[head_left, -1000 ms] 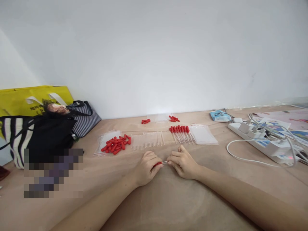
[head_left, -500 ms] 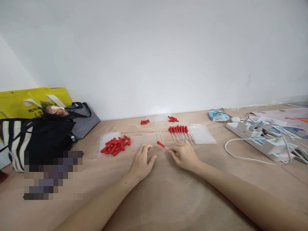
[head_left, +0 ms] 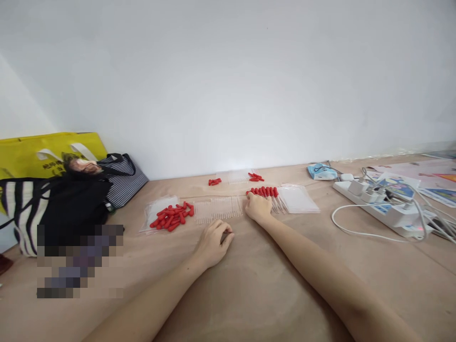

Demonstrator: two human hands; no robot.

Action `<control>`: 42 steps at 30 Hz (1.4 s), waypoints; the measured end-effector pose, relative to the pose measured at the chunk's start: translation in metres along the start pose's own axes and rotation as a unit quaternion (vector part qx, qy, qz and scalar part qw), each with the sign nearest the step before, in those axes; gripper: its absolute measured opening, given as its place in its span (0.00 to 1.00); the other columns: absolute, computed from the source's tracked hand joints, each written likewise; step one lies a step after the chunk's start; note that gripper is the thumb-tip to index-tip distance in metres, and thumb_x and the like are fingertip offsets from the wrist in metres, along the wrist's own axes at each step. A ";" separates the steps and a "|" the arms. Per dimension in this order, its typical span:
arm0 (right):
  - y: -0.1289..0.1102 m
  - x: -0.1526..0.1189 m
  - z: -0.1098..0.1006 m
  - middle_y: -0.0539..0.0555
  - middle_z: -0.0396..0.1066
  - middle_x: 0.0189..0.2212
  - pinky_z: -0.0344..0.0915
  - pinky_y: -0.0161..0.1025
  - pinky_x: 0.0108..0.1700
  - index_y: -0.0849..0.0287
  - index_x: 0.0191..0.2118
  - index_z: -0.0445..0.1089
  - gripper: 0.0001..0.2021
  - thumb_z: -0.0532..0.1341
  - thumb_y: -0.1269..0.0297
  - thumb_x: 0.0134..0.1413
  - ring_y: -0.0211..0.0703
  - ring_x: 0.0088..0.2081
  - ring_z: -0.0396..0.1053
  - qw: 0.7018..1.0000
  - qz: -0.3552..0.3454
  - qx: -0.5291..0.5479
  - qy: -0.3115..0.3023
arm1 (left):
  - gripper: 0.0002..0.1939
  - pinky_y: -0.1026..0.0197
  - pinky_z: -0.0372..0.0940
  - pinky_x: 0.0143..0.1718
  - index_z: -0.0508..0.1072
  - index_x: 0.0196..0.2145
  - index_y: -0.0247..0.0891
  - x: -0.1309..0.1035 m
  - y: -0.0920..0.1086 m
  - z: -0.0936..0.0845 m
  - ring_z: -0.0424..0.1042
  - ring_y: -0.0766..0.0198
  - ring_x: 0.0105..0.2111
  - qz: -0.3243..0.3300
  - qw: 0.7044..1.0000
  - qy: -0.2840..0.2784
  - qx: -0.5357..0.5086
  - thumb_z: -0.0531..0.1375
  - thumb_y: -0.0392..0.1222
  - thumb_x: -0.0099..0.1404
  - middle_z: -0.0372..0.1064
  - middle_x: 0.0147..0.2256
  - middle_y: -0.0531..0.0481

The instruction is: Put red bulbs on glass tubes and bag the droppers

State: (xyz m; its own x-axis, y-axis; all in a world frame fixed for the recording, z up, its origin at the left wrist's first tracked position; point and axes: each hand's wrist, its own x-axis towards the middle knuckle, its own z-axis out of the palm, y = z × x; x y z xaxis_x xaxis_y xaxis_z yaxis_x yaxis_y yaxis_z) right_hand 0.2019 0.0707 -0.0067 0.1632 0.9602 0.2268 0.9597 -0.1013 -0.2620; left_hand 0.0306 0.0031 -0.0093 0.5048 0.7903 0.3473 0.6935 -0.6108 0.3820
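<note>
Left end: yellow bag with white handles [head_left: 90,145]; black fabric bag with white stripes [head_left: 74,202]; dark bag with fine pale stripes [head_left: 124,183].

Next, on the brown-covered desk [head_left: 245,294]: loose pile of red, bulb-shaped caps [head_left: 171,216], partly over clear plastic bags [head_left: 153,209]; then a row of slim, clear tubes [head_left: 213,208].

Left hand [head_left: 212,244]: just in front of the tubes, fingers loosely curled, thumb slightly apart, nothing visible within.

Right hand [head_left: 258,207]: at the left end of a side-by-side row of red-capped clear droppers [head_left: 270,192], fingers bent downward; one red cap shows just beyond them, whether clamped cannot be told.

Beside the droppers: flat stack of translucent plastic bags [head_left: 298,198].

Right end: light-blue face mask [head_left: 321,171]; white power strip with plugs [head_left: 379,209].
</note>
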 end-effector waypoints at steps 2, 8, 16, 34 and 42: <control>0.001 0.001 0.002 0.58 0.71 0.35 0.45 0.43 0.41 0.58 0.40 0.66 0.13 0.50 0.70 0.50 0.45 0.38 0.67 1.000 -0.004 -0.002 0.000 | 0.03 0.58 0.60 0.36 0.65 0.28 0.37 0.000 0.000 0.000 0.64 0.61 0.33 0.004 1.000 0.003 -0.001 0.52 0.35 0.58 0.64 0.31 0.49; 0.004 -0.002 0.003 0.60 0.69 0.38 0.45 0.44 0.41 0.59 0.41 0.67 0.14 0.49 0.66 0.52 0.47 0.40 0.65 1.000 -0.019 -0.009 0.006 | 0.02 0.58 0.60 0.36 0.65 0.28 0.37 -0.001 0.000 0.001 0.64 0.61 0.33 0.007 1.000 0.013 -0.009 0.53 0.35 0.57 0.64 0.31 0.49; -0.012 -0.008 -0.002 0.59 0.71 0.33 0.45 0.46 0.43 0.60 0.32 0.71 0.16 0.49 0.59 0.52 0.47 0.37 0.66 1.000 -0.031 0.003 -0.002 | 0.05 0.59 0.59 0.34 0.66 0.26 0.37 0.006 -0.011 -0.011 0.64 0.60 0.32 -0.038 0.995 0.060 0.072 0.53 0.38 0.58 0.65 0.29 0.49; -0.028 0.003 0.001 0.64 0.72 0.30 0.46 0.46 0.42 0.64 0.31 0.72 0.12 0.52 0.68 0.48 0.49 0.33 0.69 0.998 -0.010 -0.001 -0.056 | 0.15 0.51 0.52 0.36 0.74 0.25 0.40 0.029 -0.075 -0.055 0.61 0.49 0.39 -0.274 0.887 0.074 0.364 0.51 0.49 0.56 0.66 0.34 0.42; -0.027 -0.011 -0.009 0.64 0.71 0.33 0.47 0.46 0.42 0.66 0.33 0.70 0.14 0.50 0.64 0.50 0.50 0.35 0.67 0.999 -0.036 -0.004 -0.010 | 0.16 0.49 0.51 0.37 0.74 0.26 0.34 0.029 -0.073 -0.048 0.60 0.48 0.39 -0.212 0.883 0.089 0.409 0.49 0.45 0.58 0.66 0.34 0.38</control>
State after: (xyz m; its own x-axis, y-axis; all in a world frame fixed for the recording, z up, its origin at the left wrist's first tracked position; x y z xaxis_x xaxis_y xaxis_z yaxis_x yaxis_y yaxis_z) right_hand 0.1764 0.0606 0.0059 0.0891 0.9699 0.2267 0.9706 -0.0334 -0.2385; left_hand -0.0302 0.0681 0.0136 0.0714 0.8749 0.4791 0.9767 0.0362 -0.2115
